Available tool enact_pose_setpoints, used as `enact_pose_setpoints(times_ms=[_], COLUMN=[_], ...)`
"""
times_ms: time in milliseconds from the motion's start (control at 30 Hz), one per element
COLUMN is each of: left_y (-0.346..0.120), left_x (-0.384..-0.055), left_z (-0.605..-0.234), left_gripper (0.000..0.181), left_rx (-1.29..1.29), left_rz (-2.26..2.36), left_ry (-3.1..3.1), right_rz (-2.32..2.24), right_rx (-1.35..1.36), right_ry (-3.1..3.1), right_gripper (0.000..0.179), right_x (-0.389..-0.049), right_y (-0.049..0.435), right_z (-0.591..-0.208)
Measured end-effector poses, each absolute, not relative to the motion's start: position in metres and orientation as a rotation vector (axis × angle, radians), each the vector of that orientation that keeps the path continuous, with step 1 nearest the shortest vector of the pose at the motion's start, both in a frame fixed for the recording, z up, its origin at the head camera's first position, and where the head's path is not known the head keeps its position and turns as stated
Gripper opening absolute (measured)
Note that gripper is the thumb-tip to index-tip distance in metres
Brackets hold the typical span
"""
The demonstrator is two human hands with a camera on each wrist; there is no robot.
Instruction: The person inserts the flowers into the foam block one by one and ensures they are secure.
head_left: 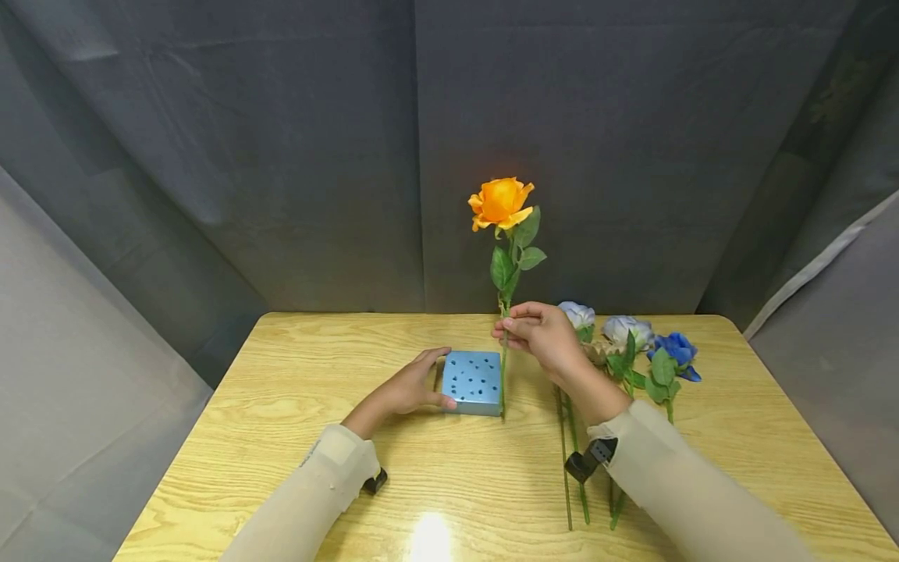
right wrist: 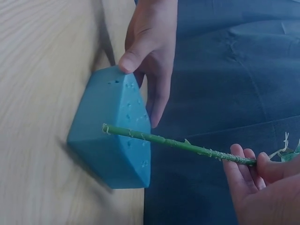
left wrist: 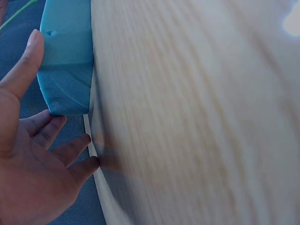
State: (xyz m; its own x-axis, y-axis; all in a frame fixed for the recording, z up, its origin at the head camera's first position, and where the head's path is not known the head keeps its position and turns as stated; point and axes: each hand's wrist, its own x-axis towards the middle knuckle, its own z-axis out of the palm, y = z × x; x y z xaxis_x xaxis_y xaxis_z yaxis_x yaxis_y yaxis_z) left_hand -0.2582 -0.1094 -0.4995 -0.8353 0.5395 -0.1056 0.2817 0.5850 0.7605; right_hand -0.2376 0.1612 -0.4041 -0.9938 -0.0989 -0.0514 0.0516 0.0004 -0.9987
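A blue floral foam block (head_left: 481, 404) with several small holes in its top stands on the table. My left hand (head_left: 410, 388) holds its left side, thumb at the near corner and fingers at the far one. In the left wrist view the thumb (left wrist: 29, 63) lies on the block's face. My right hand (head_left: 544, 334) pinches the stem of an orange rose (head_left: 501, 201), bloom up and stem nearly upright at the block's right side. In the right wrist view the cut end of the green stem (right wrist: 154, 138) overlaps the block, with no part of it in a hole.
Right of the block, on the wooden table (head_left: 281, 437), lie pale lilac flowers (head_left: 627, 331) and a blue flower (head_left: 676, 353), stems toward me, partly behind my right forearm. A dark grey curtain (head_left: 337, 195) hangs behind the table's far edge.
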Motion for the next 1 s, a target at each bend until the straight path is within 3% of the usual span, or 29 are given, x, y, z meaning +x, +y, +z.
enact_pose_setpoints(times_ms=[1000], left_y=[-0.110], left_x=[-0.260], left_z=[-0.502], left_gripper=[0.109], left_rx=[0.672], left_rz=[1.113], left_ry=[2.479], right_rz=[-2.283], right_rx=[-0.027], right_ry=[2.150], right_gripper=[0.022], right_x=[-0.270], right_y=[0.122], right_z=[-0.390])
